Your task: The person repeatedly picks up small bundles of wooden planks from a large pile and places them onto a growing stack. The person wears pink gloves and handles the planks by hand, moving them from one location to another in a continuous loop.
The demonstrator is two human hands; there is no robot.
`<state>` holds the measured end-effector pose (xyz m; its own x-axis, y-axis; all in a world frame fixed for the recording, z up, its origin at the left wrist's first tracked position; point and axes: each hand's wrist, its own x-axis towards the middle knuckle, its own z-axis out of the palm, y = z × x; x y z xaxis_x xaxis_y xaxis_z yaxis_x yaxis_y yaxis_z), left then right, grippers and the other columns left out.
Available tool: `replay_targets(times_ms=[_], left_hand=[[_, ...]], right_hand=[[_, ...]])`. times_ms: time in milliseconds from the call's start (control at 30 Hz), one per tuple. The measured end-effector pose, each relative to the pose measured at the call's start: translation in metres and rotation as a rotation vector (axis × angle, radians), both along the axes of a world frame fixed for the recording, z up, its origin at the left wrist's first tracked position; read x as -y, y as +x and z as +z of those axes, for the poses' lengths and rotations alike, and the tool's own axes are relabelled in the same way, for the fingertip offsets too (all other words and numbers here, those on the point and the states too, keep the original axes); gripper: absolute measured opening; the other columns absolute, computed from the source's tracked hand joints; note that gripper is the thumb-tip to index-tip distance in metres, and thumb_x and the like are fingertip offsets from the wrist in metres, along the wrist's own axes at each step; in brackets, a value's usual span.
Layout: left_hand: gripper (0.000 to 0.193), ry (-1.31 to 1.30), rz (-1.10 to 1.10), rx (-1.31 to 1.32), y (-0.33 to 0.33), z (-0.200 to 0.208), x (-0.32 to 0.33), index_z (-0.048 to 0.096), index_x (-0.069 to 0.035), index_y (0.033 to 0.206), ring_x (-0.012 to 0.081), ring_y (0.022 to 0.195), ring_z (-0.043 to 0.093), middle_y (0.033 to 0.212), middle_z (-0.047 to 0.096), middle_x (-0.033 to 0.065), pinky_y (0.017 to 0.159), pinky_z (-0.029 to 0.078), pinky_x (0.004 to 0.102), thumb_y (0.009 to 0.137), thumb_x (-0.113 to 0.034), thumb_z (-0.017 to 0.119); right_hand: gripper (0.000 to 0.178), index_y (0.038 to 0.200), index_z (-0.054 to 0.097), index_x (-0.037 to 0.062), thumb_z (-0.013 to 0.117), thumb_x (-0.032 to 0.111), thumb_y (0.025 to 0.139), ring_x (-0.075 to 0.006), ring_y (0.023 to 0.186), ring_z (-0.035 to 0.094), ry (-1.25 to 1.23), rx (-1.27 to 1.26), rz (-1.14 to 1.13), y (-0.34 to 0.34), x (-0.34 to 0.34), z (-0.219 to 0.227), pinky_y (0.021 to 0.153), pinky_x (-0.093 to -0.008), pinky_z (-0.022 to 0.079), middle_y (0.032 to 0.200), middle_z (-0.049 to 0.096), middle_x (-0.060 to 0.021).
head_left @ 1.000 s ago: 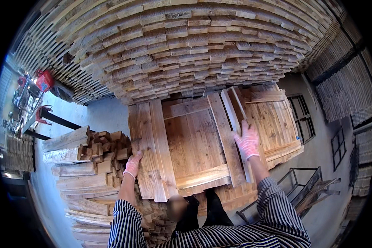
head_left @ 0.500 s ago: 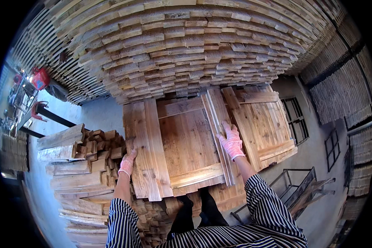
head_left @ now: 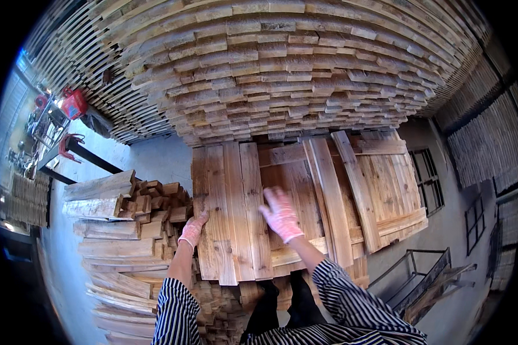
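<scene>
In pink-and-white gloves, both my hands are at a waist-high stack of wooden boards (head_left: 290, 178). My left hand (head_left: 194, 229) is closed at the stack's left edge, its thumb side over the outermost plank (head_left: 200, 190); the fingers below the edge are hidden. Several planks lie side by side there, the innermost one (head_left: 253, 201) ending next to my right hand. My right hand (head_left: 282, 217) is open, fingers spread, slightly blurred, just right of that plank's edge. Further right, loose planks (head_left: 331, 201) lie lengthwise, and one narrow plank (head_left: 357, 190) sits at a slant.
A tall wall of stacked planks (head_left: 282, 69) rises just behind the boards. Short timber pieces (head_left: 118, 247) are piled at my left. A black metal frame (head_left: 414, 276) with wood on it stands at the right. A red machine part (head_left: 73, 104) shows at the far left.
My right hand has moved left from the loose planks toward the left group. One more plank now lies against that group. My left hand stays at the left edge.
</scene>
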<state>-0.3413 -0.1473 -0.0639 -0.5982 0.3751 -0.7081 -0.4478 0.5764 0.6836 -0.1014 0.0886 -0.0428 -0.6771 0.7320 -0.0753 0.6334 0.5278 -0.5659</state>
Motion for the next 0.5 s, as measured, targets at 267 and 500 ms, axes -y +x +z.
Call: replay_targets(times_ms=[267, 500], left_hand=[[0.08, 0.049, -0.015, 0.092, 0.003, 0.01, -0.006, 0.049, 0.008, 0.146, 0.0249, 0.128, 0.058, 0.142, 0.059, 0.0174, 0.109, 0.042, 0.0355, 0.092, -0.048, 0.07], [0.079, 0.034, -0.054, 0.049, -0.004, -0.003, -0.004, 0.048, 0.005, 0.148, 0.0247, 0.13, 0.056, 0.144, 0.058, 0.0136, 0.109, 0.042, 0.0352, 0.094, -0.049, 0.068]], right_hand=[[0.084, 0.154, 0.042, 0.0272, 0.076, 0.056, 0.082, -0.0452, 0.134, 0.048, 0.111, 0.368, -0.417, 0.116, -0.104, 0.033, 0.108, -0.0531, 0.042, 0.151, 0.046, -0.0257], [0.075, 0.151, 0.045, 0.0294, 0.071, 0.058, 0.086, -0.034, 0.106, 0.059, 0.191, 0.51, -0.277, 0.062, -0.074, 0.043, 0.081, -0.0526, 0.047, 0.118, 0.059, -0.0192]])
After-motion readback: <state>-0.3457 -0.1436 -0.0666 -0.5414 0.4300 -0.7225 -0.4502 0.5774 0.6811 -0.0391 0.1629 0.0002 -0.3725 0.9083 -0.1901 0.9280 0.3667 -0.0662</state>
